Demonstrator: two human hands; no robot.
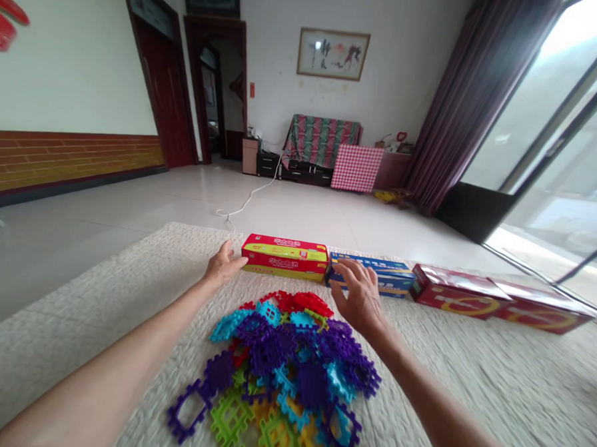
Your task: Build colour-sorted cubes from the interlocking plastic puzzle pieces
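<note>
My left hand point(223, 265) is at the left end of a long red and yellow box point(284, 257), its fingers stretched out; whether the fingertips touch the box I cannot tell. My right hand point(359, 292) is over the front of a blue box point(396, 276), fingers bent but apart, holding nothing. It covers part of that box. Between my forearms lies a heap of plastic interlocking building pieces with notched edges: purple pieces point(313, 383), light blue pieces point(227, 323), green pieces point(231, 417), red pieces point(312, 303) and yellow pieces point(317, 444).
Two dark red boxes point(460, 291) continue the row to the right. Everything stands on a cream textured mat point(160, 269). Beyond it, a white cable point(250, 197) crosses the tiled floor to a low black cabinet point(306, 174). A glass door point(572, 164) is on the right.
</note>
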